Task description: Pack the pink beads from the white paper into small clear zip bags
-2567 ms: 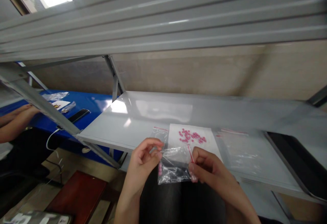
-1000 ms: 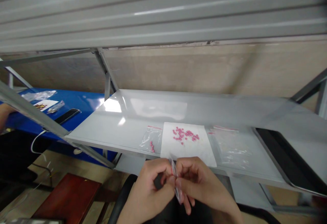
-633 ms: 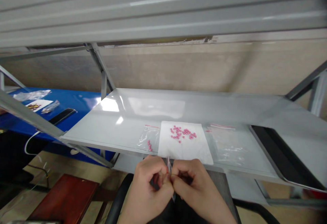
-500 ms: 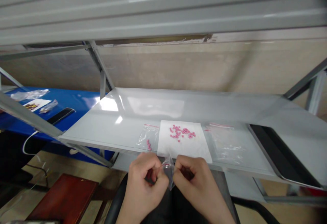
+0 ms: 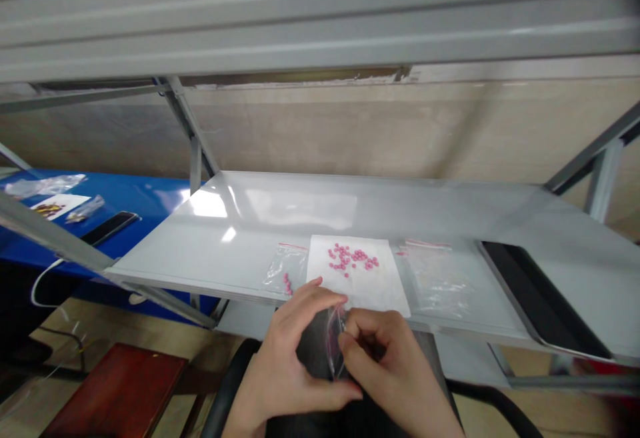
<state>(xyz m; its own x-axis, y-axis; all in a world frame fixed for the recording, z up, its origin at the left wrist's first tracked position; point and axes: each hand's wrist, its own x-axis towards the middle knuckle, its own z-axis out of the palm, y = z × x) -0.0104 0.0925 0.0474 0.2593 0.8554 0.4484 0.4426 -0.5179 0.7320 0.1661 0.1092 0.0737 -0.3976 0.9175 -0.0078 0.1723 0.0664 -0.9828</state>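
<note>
A small clear zip bag (image 5: pixel 334 343) is held upright in front of my lap, just off the table's front edge. My right hand (image 5: pixel 383 351) pinches its right side between thumb and fingers. My left hand (image 5: pixel 295 351) is open, thumb and index finger wide apart, with the bag between them; whether the fingertips touch its edges is unclear. Beyond my hands, many pink beads (image 5: pixel 354 258) lie scattered on a white paper sheet (image 5: pixel 370 295). Left of the sheet is a clear zip bag (image 5: pixel 280 266) with several pink beads (image 5: pixel 287 283) in it.
Flat clear zip bags (image 5: pixel 435 278) lie right of the paper on the grey table (image 5: pixel 240 225). A dark tablet (image 5: pixel 543 298) rests farther right. On the blue table (image 5: pixel 150 198) at left are a phone (image 5: pixel 110 227) and bags. A reddish-brown stool (image 5: pixel 117 388) stands below.
My left hand has let go of its pinch on the bag and spread thumb and index finger around it. My right hand still pinches the bag. The view has shifted slightly.
</note>
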